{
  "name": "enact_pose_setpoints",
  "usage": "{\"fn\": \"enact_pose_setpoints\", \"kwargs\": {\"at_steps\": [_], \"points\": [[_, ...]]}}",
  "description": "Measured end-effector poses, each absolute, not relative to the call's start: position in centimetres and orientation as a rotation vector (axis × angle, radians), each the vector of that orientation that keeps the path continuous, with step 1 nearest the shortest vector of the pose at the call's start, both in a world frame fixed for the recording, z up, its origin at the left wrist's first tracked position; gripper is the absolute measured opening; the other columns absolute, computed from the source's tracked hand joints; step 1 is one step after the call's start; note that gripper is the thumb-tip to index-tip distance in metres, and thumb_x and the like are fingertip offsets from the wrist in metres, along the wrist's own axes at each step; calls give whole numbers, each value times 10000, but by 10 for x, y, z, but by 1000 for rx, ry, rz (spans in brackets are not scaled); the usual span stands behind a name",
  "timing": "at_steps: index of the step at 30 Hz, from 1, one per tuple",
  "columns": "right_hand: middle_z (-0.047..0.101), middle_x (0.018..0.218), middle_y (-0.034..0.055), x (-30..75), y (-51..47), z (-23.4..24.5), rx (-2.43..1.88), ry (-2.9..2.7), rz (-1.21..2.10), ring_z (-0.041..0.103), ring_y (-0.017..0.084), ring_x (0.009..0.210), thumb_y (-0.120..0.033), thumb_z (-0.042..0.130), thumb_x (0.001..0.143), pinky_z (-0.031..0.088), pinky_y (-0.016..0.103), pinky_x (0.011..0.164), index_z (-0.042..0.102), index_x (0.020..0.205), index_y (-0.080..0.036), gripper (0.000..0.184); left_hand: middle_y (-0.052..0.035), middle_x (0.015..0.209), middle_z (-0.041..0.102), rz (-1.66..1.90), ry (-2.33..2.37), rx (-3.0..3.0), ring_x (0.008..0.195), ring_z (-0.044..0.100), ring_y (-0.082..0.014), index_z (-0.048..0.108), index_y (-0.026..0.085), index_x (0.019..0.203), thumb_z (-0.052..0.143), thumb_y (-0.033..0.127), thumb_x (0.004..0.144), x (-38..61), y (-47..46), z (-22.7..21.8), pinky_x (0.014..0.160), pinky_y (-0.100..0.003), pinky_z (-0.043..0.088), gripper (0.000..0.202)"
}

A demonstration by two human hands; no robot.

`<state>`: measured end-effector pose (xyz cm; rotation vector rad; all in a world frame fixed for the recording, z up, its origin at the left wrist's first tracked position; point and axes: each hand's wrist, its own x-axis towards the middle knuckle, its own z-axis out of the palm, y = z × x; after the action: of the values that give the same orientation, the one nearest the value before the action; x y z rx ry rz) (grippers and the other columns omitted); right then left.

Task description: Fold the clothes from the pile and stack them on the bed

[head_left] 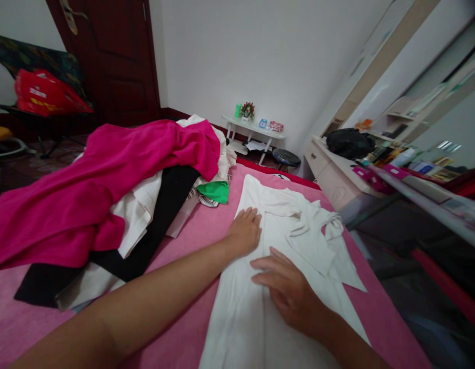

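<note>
A long white garment lies spread on the pink bedspread, with a tied knot of its cloth at the right and loose folds near the far end. My left hand rests flat on its left edge, fingers stretched out. Closer to me, my right hand is over the middle of the garment with its fingers apart; whether the fingertips touch the cloth I cannot tell. Neither hand holds anything.
Left on the bed is a clothes pile topped by a magenta garment, with black trousers and a green cloth showing. A desk with a black bag stands right. A small white table is by the wall.
</note>
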<state>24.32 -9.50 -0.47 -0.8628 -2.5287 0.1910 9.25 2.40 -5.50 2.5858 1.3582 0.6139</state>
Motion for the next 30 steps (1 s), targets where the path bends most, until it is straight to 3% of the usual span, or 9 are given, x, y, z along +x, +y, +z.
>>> {"fn": "enact_pose_setpoints", "kwargs": {"at_steps": [4,7,11,14,19,21,24,27,30], "points": [[624,1224,58,240,-132,5,-769,-2669,257,536,160,1180,-104,512,816,432,345,1024,559,1164,-270,389,-94,1394,476,676,1228,2543,1285,423,-229,536,222,1307,441,87,865,89,31,-54,1069,-377,333,472],[644,1203,47,234,-136,-4,-595,-2667,278,582,156,1117,-213,522,859,487,300,938,575,1114,-278,268,-33,1363,495,680,1138,2509,1231,465,-220,642,343,1169,476,74,854,88,38,-49,1005,-377,389,446],[654,1199,46,232,-137,-20,-601,-2609,252,583,159,1131,-356,468,924,466,312,964,594,1048,-273,195,-36,1270,541,646,995,2527,1158,500,-231,736,280,923,554,148,851,88,47,-43,956,-362,413,235],[673,1172,41,238,-139,-23,-586,-2583,210,583,154,1143,-384,460,935,437,306,1005,587,1080,-268,224,-35,1174,585,706,952,2516,1097,528,-213,732,243,870,549,141,849,89,48,-42,944,-342,415,211],[730,1024,26,244,-138,-27,-558,-2460,131,635,138,1063,-325,478,933,399,302,1048,597,1002,-233,165,-50,1216,557,881,977,2449,1121,525,-192,690,215,955,451,135,895,95,40,-42,963,-321,415,259],[737,992,11,244,-139,-29,-527,-2499,199,651,118,1021,-311,457,943,413,276,1029,598,967,-230,165,-87,1365,464,843,1075,2473,1248,446,-232,635,213,1120,483,160,885,97,36,-46,1027,-366,374,284],[741,949,4,250,-141,-31,-545,-2445,299,684,117,911,-311,415,951,488,259,936,595,1014,-249,201,-181,1491,303,688,1245,2557,1374,290,-286,402,133,1390,483,234,895,100,34,-53,1109,-431,269,511],[733,944,22,272,-132,-24,-989,-2185,172,687,174,870,-280,456,909,540,308,833,616,1063,-287,222,-195,1503,286,582,1261,2657,1408,216,-284,325,78,1430,381,297,939,101,33,-58,1141,-448,196,541],[692,1048,57,307,-97,-15,-1523,-1856,29,644,227,986,-322,478,882,517,366,861,618,1077,-272,245,-174,1511,283,560,1278,2692,1412,209,-274,337,82,1428,339,320,949,102,32,-59,1147,-443,187,535]]}}
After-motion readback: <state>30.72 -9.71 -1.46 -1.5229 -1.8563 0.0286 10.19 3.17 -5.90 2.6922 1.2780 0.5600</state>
